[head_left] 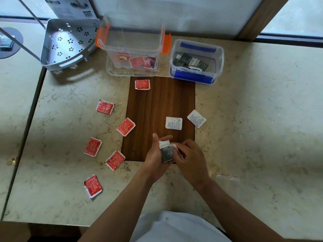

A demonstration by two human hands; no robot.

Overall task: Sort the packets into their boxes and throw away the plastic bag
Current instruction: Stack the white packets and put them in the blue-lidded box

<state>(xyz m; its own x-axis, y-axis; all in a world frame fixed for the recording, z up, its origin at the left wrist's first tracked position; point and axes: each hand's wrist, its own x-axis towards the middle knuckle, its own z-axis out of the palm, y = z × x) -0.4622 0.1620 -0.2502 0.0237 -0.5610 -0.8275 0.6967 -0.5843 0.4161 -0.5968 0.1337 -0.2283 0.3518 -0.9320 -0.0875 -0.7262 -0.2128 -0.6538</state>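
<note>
My left hand (155,158) holds a small stack of dark and white packets (167,151) over the front edge of the wooden mat (157,105). My right hand (190,158) pinches the stack's right side. Two white packets (173,123) (196,118) lie face down near the mat's right edge. Several red packets lie at the left, one of them (142,84) on the mat's far corner and another (125,126) at its left edge. The clear box with orange clips (104,42) holds red packets. The box with blue clips (218,55) holds dark packets. A clear plastic bag (227,178) lies flat at the right.
A grey perforated corner shelf (52,55) stands at the back left beside a sheet with a barcode (70,7). The marble counter (262,119) ends at a seam on the left and at the front edge near my body.
</note>
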